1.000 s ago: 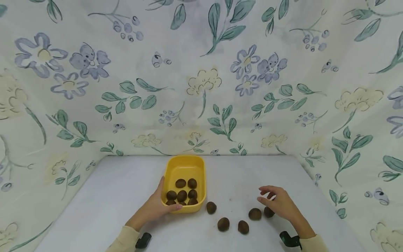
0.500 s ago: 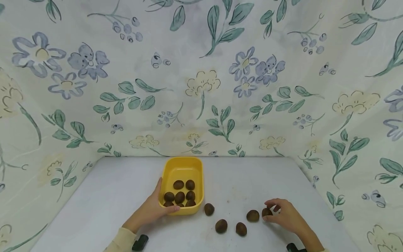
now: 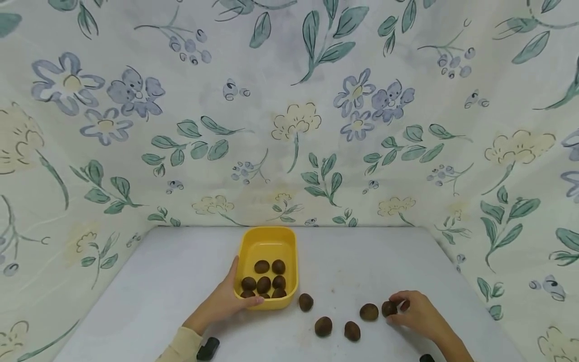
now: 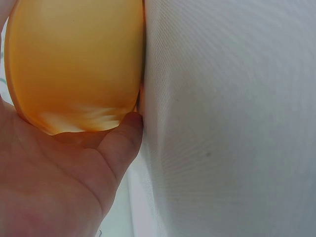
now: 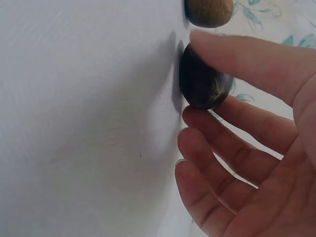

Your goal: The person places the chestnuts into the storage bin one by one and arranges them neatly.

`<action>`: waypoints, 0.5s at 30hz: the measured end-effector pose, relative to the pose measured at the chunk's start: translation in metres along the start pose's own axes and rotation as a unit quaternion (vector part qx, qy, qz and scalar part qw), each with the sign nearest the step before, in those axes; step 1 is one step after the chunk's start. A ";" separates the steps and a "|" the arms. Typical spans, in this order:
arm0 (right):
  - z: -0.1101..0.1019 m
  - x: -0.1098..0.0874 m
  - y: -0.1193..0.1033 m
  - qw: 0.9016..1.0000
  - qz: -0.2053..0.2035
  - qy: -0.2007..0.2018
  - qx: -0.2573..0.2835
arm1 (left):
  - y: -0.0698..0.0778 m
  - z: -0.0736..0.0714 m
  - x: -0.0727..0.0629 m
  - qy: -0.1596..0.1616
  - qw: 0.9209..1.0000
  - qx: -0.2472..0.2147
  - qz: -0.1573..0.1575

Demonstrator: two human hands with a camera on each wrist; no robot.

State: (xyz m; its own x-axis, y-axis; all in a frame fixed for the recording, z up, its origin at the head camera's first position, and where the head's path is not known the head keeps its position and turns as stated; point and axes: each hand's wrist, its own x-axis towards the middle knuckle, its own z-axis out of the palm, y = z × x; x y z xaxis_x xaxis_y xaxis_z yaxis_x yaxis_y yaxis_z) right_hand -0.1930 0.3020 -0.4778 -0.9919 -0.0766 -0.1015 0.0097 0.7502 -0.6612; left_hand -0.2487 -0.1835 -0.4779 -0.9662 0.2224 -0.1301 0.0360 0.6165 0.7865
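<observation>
My left hand (image 3: 220, 302) grips the near left corner of a yellow plastic bin (image 3: 267, 249), with the thumb over its front rim. Inside the bin several brown chestnuts (image 3: 264, 285) lie toward the near end. In the left wrist view the bin's outer wall (image 4: 79, 59) rests against the palm. My right hand (image 3: 420, 315) pinches a dark, glossy chestnut (image 5: 200, 81) between thumb and fingertips, down at the table surface. Right beside it lies another chestnut (image 3: 369, 312), whose tan, rough side shows in the right wrist view.
Between the bin and my right hand, more loose chestnuts lie on the white table (image 3: 344, 266): one chestnut (image 3: 305, 302) near the bin, another chestnut (image 3: 323, 327) and a third chestnut (image 3: 352, 331) closer to me. A floral cloth (image 3: 294, 120) hangs behind and at both sides.
My right hand has come down onto the rightmost chestnut, and its thumb and fingers have closed around it. The left hand and the bin keep their place.
</observation>
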 end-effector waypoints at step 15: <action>-0.003 0.000 0.001 0.998 -0.032 -0.010 0.053 | 0.002 0.000 -0.003 0.001 1.000 -0.007 -0.011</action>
State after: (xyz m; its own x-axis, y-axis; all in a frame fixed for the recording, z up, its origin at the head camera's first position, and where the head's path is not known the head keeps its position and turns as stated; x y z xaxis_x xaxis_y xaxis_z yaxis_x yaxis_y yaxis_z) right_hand -0.1934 0.3048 -0.4766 -0.9882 -0.1361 -0.0706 -0.0392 0.6696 -0.7417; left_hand -0.2459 -0.1827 -0.4760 -0.9673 0.2070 -0.1462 0.0108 0.6101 0.7923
